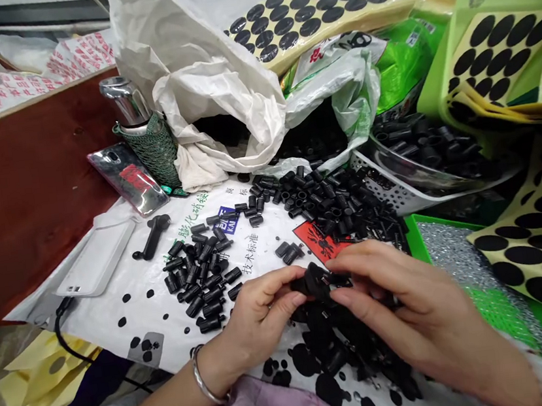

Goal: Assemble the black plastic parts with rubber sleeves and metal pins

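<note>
My left hand [260,319] pinches a small black plastic part [316,282] between thumb and fingertips, near the middle of the work surface. From the other side, my right hand [407,305] closes its thumb and fingers on the same part; its exact shape is partly covered by the fingers. Below both hands lies a dark heap of black parts [347,338]. Left of them is a loose group of short black cylinders [205,270]. Two or three more cylinders [289,251] lie just above my left fingertips, and a larger pile [320,197] spreads behind.
Behind stand an open white sack [218,97], a plastic bag [333,110] of black parts and a clear bowl [432,150] in a white basket. Sheets of black oval stickers [534,250] lie right. At left are a phone [127,178], a white power bank [97,257] and a bottle [144,136].
</note>
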### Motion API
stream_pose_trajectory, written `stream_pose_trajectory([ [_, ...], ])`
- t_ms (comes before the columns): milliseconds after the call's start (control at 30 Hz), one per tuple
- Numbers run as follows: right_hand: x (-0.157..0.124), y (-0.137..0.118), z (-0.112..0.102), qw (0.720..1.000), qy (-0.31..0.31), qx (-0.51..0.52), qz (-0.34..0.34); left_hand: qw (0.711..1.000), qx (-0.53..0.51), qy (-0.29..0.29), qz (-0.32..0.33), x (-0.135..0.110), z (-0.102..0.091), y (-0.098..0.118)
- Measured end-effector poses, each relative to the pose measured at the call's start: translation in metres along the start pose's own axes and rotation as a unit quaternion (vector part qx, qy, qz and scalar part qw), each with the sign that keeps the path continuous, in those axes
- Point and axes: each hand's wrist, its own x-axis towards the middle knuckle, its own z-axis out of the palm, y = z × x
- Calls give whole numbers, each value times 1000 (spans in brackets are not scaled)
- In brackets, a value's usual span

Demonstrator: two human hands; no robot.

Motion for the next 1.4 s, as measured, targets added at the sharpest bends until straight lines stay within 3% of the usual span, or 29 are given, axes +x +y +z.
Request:
stream_pose_trajectory([
  [267, 1, 0, 18, 998, -11, 55, 4, 985, -157, -6, -63, 1, 4, -5],
  [400, -1, 1, 25, 998, -4, 55, -13, 981, -175, -14, -78, 2, 6, -9],
  [667, -2, 0, 32, 1000, -4, 8, -15, 1000, -11, -15, -5, -1, 5, -14],
  [900, -7, -1, 35, 999, 41, -12, 7, 1000, 9, -1, 1, -2, 9, -15],
  [1000, -8, -2, 35, 997, 75, -21, 7, 997, 63, 20, 39, -3, 11, -16],
  [1267, -14, 1, 31, 996, 89, -25, -2, 981, 158, 61, 95, -5, 13, -16],
  [1400, -10, 5, 26, 998, 55, 18, -9, 975, 182, 44, 119, -4, 12, -11],
])
